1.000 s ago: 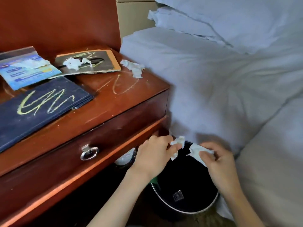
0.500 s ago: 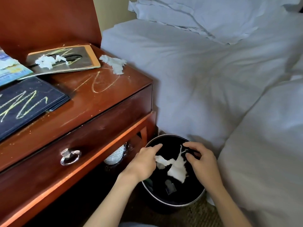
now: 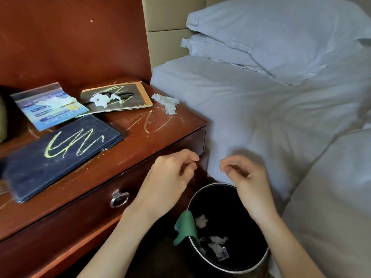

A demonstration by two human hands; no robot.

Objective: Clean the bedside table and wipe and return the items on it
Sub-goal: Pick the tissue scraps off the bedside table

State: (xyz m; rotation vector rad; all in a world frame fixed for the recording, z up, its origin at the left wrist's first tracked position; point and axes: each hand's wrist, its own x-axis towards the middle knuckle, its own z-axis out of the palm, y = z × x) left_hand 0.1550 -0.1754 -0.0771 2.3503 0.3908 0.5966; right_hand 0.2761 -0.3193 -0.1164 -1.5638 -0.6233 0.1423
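The wooden bedside table (image 3: 128,157) carries yellow scribbles and crumbs. On it lie a dark blue folder (image 3: 60,155) with yellow marks, a blue leaflet (image 3: 50,109) with a tissue scrap, a dark booklet (image 3: 120,97) with crumpled tissue (image 3: 101,99) on top, and another tissue wad (image 3: 167,102) near the right edge. My left hand (image 3: 170,177) and my right hand (image 3: 247,181) hover empty above the black bin (image 3: 259,257), fingers loosely curled. White tissue scraps (image 3: 215,240) lie inside the bin.
A green cloth (image 3: 185,226) hangs over the bin's left rim. The drawer has a metal ring pull (image 3: 119,198). A bed with white duvet (image 3: 261,121) and pillows (image 3: 281,37) fills the right side, close against the table.
Both hands held tissue pieces over the bin, let them drop inside, and have risen empty above the rim. The view has tilted up toward the table top.
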